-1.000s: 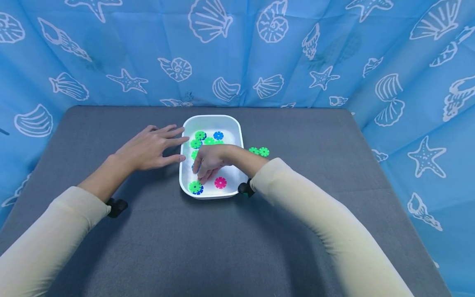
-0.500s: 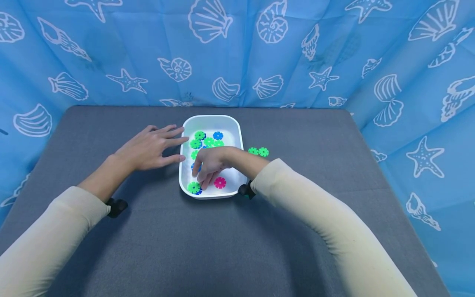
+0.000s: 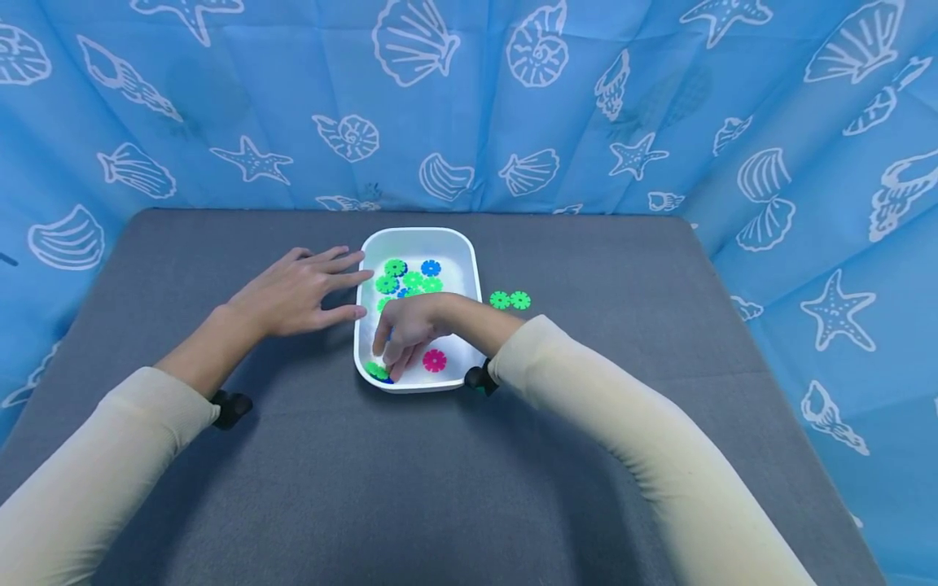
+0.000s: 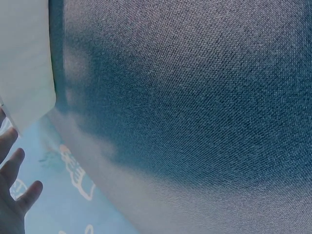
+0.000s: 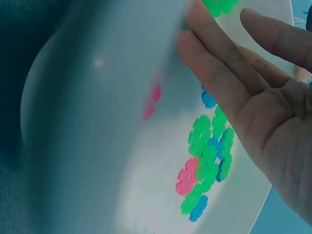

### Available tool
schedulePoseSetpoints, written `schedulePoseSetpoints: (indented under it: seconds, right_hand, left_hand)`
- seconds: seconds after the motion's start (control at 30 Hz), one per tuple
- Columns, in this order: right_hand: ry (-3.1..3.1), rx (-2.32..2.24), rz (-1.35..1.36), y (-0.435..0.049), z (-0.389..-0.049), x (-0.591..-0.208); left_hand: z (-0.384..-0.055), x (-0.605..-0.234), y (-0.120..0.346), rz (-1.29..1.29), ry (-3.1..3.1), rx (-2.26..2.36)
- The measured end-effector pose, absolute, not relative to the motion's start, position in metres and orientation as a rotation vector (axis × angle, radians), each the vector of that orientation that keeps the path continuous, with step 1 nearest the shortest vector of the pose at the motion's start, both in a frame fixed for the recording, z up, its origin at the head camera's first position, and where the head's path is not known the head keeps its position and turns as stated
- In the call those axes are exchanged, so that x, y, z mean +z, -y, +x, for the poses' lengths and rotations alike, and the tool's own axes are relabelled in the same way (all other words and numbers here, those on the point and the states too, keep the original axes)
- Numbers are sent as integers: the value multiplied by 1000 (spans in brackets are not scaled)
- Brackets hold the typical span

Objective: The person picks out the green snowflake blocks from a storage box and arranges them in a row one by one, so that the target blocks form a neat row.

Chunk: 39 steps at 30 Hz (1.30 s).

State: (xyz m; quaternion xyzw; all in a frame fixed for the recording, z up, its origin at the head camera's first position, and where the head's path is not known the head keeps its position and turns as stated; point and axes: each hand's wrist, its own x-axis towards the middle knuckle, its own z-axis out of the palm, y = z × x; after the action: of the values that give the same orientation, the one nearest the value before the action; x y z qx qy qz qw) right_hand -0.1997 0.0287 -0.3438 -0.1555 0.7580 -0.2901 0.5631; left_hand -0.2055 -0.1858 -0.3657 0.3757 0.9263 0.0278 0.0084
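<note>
Fingers spread, my left hand rests at the left rim of a white plastic bin; the left wrist view shows its fingertips at the bin's edge. My right hand reaches down inside the bin. Its fingers stay mostly straight, fingertips at a green notched disc in the near left corner, over a blue disc. In the right wrist view the thumb stands apart from the fingers, and a green disc shows beyond the fingertips. A pink notched disc lies beside this hand.
Several green and blue discs lie clustered toward the bin's far side, among them a blue disc. Two green discs lie side by side on the grey tabletop, right of the bin. A blue shell-print curtain hangs behind.
My right hand has moved slightly nearer and left within the bin. The green disc in the corner has shifted left and now tilts against the wall. My left hand has not moved.
</note>
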Motion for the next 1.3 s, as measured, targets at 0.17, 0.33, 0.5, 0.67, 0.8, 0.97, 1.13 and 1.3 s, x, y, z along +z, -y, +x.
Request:
schedulePoseSetpoints:
  seconds: [0.17, 0.33, 0.5, 0.67, 0.8, 0.97, 1.13, 1.3]
  right_hand:
    - [-1772, -686, -411, -28, -197, -344]
    - [-1755, -686, -427, -27, -196, -344]
    - [-1746, -679, -450, -23, -197, -346]
    - [-1760, -684, -444, -21, -197, -349]
    - [-1769, -687, -434, -22, -197, -349]
    - [-1770, -693, -442, -25, -196, -349]
    - [-1765, -716, -422, -28, -196, -346]
    - [-1771, -729, -408, -32, -196, -339]
  left_hand:
    - [-206, -366, 186, 1169, -2893, 84]
    - [-206, -366, 185, 1164, -2896, 85]
    - [-207, -366, 186, 1175, -2897, 84]
    - [-206, -366, 186, 1171, -2894, 80]
    - [-206, -366, 186, 1159, -2892, 81]
    - [-205, -366, 185, 1156, -2891, 96]
    - [-205, -366, 185, 1159, -2890, 105]
    - [-205, -365, 186, 1162, -2886, 97]
